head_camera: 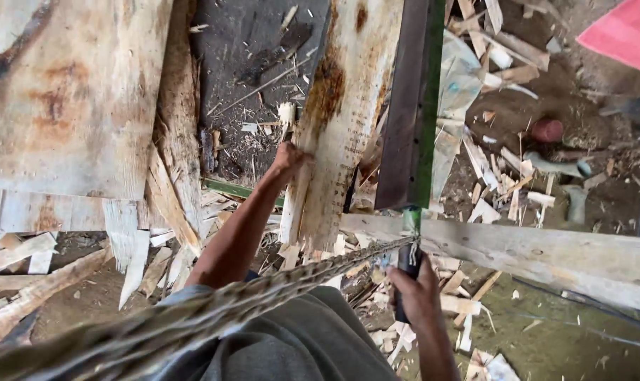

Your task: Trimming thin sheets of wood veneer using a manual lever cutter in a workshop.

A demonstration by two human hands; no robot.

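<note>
My left hand (pixel 289 158) grips the left edge of a thin, rust-stained sheet of wood veneer (pixel 337 120) that runs up and away from me. My right hand (pixel 413 293) is closed around the dark handle of a long flat blade (pixel 407 106), dark with a green edge, which lies along the right side of the veneer sheet. A twisted rope (pixel 263 291) crosses the view from the lower left up to the handle. The blade's lower end rests over a pale wooden plank (pixel 546 254).
A large stained veneer sheet (pixel 66 99) lies at the upper left. Splintered wood strips and chips (pixel 157 233) litter the dirt ground. More offcuts (pixel 503 169) and a reddish round object (pixel 547 130) lie at the right. Pink cloth (pixel 627 32) shows in the top right corner.
</note>
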